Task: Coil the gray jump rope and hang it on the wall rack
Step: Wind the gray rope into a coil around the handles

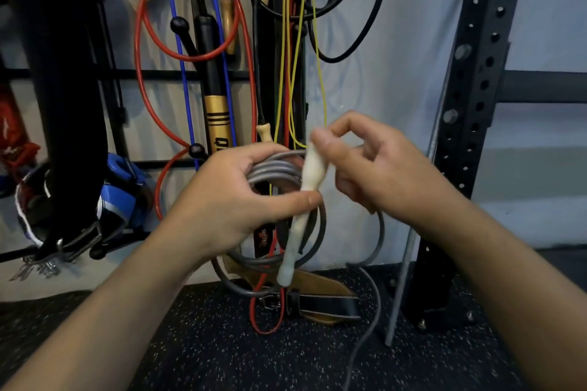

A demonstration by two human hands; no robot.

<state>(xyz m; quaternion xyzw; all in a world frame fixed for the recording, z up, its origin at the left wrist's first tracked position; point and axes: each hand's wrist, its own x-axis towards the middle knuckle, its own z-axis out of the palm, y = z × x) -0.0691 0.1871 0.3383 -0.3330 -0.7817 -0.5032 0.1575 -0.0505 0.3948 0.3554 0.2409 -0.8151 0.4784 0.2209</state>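
The gray jump rope (273, 170) is gathered into several loops in my left hand (236, 200), thumb pressed against its pale whitish handle (309, 173). That handle hangs tilted down toward the floor. My right hand (378, 168) pinches the handle's top end between thumb and fingers. A loose gray strand (374, 320) trails from the coil down to the floor. The wall rack (158, 74), dark horizontal bars with black knobbed pegs (179, 25), is behind and above my hands.
Red (139, 51), blue, yellow and black ropes and a black-and-gold handle (217, 124) hang on the rack. A leather belt (320, 298) lies on the speckled floor below. A black perforated upright (476, 73) stands at right; blue-black gear (120, 194) hangs at left.
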